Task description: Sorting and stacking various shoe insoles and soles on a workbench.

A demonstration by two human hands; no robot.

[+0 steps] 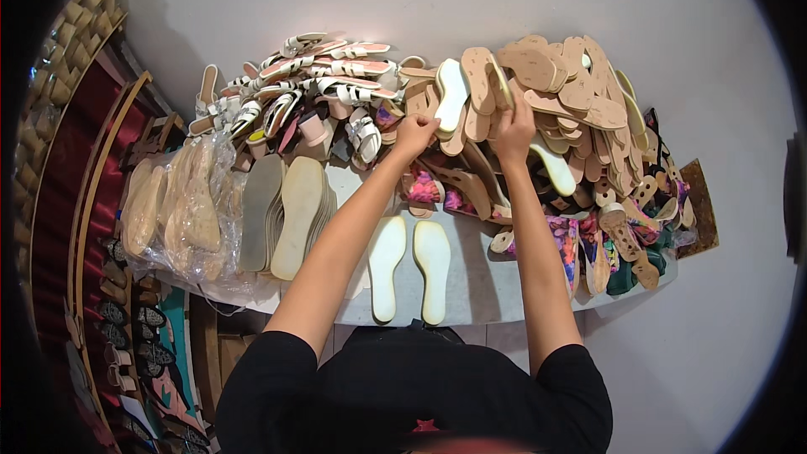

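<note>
My left hand [415, 134] reaches to the pile at the back and pinches the lower end of a white insole [452, 91], which stands tilted with its broad end up. My right hand [514, 131] is raised a little to the right, its fingers closed round a tan insole [502, 84] seen nearly edge-on. Behind and right of that hand lies a heap of tan insoles [580, 105]. On the table before me two pale insoles, a left one [386, 269] and a right one [432, 273], lie side by side, apart from each other.
White strappy sandals [336, 67] are piled at the back left. Wooden-looking soles in a clear plastic bag [185, 210] and stacked flat soles [296, 219] sit at the left. Flower-patterned shoes [565, 240] crowd the right, near a brown board [699, 206]. Shoe racks [92, 168] stand far left.
</note>
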